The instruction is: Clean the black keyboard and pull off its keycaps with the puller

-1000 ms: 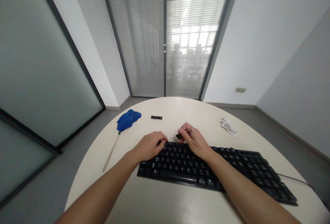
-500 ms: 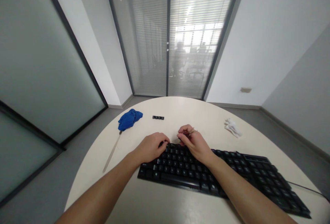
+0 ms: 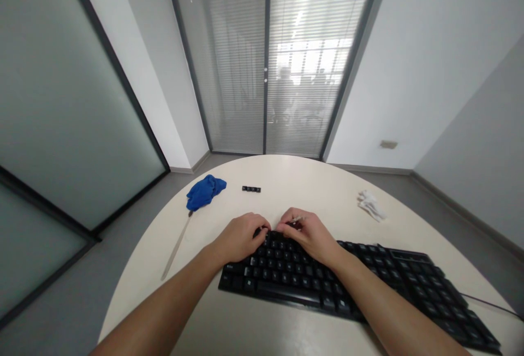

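A black keyboard (image 3: 282, 274) lies slantwise on the table, partly covered by my forearms. My left hand (image 3: 245, 236) is closed at its upper left corner, thumb and fingers gripping the back edge. Just to the right, my right hand (image 3: 305, 230) is held in a pinch over the top row of keys. A thin pale stick (image 3: 298, 219) pokes out from between its fingers; the stick's tip is hidden. Beyond the hands, several small black keycaps (image 3: 251, 189) lie in a short row.
A blue cloth (image 3: 204, 192) lies at the table's left, touching a thin light-coloured stick or handle (image 3: 177, 249). Crumpled white material (image 3: 370, 205) sits on the right. The keyboard's cable (image 3: 489, 304) runs off to the right. The round table (image 3: 303, 181) ends before a glass partition (image 3: 266, 99).
My right hand has come down and slightly left, its fingertips now closer to the keyboard's top row and my left hand. The left hand has barely moved.
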The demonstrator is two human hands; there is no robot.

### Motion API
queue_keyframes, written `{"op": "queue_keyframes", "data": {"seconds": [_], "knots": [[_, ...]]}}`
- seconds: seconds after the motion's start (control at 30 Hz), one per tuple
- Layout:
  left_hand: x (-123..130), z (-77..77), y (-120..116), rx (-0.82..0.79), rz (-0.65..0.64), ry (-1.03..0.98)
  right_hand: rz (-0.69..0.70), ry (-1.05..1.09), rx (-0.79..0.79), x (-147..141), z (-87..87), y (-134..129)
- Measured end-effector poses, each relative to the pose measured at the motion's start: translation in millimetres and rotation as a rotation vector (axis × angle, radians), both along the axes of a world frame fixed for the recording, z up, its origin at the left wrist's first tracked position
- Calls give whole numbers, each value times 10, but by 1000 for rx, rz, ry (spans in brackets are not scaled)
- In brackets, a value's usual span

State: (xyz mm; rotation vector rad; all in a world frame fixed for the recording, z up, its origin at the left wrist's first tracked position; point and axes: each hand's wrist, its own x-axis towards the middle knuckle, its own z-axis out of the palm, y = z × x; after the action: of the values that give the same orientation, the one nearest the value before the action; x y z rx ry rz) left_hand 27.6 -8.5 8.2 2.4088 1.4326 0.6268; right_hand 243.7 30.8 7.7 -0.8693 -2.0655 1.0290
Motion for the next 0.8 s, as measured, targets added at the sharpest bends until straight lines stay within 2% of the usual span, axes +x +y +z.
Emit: {"op": "queue_keyframes", "data": {"seconds": [0.1, 0.17, 0.3, 0.53, 0.8], "knots": [[-1, 5, 1, 3, -2, 15, 51, -30, 76, -1, 44, -14], [0, 7, -3, 4, -3, 17, 67, -36, 73, 0, 63, -13], [3, 6, -9, 10, 5, 3, 50, -25, 15, -1, 62, -2], [7, -9, 0, 3, 11, 13, 16, -50, 88, -18, 36, 9], [4, -11, 3, 9, 6, 30, -22, -88, 60, -31, 41, 25]]}}
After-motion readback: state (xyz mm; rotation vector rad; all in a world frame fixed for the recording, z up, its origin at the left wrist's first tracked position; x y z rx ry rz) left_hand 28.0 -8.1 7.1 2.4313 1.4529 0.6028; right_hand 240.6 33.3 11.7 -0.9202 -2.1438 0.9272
